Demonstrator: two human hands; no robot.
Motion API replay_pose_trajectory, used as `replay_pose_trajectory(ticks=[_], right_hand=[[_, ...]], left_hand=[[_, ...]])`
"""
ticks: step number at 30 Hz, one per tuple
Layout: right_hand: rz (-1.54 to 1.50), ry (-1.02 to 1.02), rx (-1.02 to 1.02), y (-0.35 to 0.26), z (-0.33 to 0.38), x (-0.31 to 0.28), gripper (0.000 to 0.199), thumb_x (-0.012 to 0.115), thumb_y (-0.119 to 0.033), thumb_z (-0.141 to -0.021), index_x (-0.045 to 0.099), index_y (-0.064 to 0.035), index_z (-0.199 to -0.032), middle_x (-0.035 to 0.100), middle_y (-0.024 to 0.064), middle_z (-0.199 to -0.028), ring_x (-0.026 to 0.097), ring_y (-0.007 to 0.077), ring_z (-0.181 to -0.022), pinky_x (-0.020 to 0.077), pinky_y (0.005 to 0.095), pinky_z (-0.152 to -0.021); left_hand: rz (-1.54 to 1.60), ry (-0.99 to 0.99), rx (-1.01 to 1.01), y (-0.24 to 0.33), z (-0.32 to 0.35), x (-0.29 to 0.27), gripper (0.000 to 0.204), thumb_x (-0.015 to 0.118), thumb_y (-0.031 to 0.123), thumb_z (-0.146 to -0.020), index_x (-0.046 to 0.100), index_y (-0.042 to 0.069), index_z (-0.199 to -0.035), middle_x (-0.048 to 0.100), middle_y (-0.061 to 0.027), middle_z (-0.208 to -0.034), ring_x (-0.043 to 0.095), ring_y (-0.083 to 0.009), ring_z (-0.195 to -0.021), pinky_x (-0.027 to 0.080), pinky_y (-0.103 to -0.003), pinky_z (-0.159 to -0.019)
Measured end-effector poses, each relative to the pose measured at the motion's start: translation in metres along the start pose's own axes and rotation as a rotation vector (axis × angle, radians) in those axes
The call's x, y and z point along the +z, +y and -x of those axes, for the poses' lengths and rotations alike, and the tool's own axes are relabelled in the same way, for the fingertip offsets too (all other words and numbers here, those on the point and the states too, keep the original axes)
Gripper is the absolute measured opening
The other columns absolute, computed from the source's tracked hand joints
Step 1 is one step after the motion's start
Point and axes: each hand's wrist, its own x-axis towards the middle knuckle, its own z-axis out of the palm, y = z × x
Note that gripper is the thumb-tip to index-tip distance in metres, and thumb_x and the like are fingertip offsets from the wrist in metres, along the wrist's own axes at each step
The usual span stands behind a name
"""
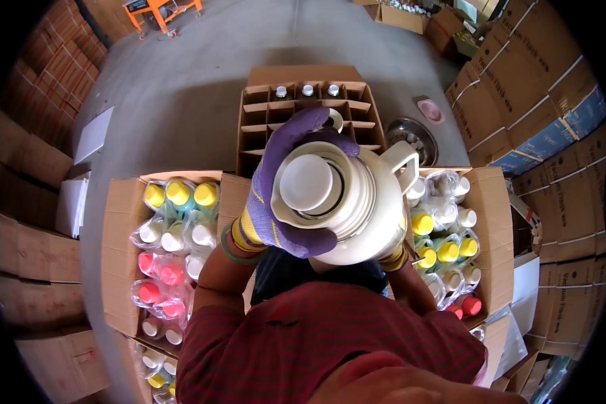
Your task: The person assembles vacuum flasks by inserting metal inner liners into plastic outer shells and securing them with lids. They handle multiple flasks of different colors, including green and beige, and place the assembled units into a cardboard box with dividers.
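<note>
A cream vacuum flask point(353, 252) with a side handle point(402, 161) is held up close in front of my chest, its top tilted toward the head view. In its mouth sits a round white stopper point(306, 183). My left hand point(273, 195), in a purple and yellow work glove, wraps round the flask's collar with the fingers curled about the rim. Of my right hand point(394, 258) only the yellow striped glove cuff shows, by the flask's lower side. The flask's body hides its fingers.
Ahead stands a divided carton point(249, 111) with several silver-topped items in its far row. Cartons of bagged, coloured-cap flasks flank me, left point(120, 236) and right point(495, 236). Near the right one, a metal bowl point(429, 145) rests on the floor. Stacked boxes point(528, 74) line both sides.
</note>
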Motion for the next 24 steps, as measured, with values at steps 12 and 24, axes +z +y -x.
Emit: replay_pose_trajectory(ticks=[12,24], right_hand=[[0.416,-0.017,-0.073,-0.011,0.013,-0.003,0.094,0.078,-0.04,-0.08,0.029,-0.0098,-0.154,0.036,0.0111,-0.156,0.031,0.0269,-0.145,0.0207,0.0419,-0.121],[0.574,-0.076,-0.138,0.007,0.007,-0.009,0.078,0.069,-0.039,-0.089,0.034,-0.0096,-0.152,0.038,0.0098,-0.156,0.032,0.0262,-0.145,0.0218,0.0418,-0.121]], left_hand=[[0.163,-0.129,0.097,-0.005,-0.005,0.0,0.123,0.097,0.041,-0.052,0.029,-0.004,-0.144,0.06,-0.0168,-0.124,0.059,-0.0276,-0.117,0.048,-0.042,-0.099],[0.258,-0.076,-0.031,-0.015,0.002,-0.005,0.114,0.094,0.039,-0.055,0.033,-0.003,-0.142,0.059,-0.0185,-0.128,0.06,-0.0274,-0.116,0.049,-0.041,-0.099]])
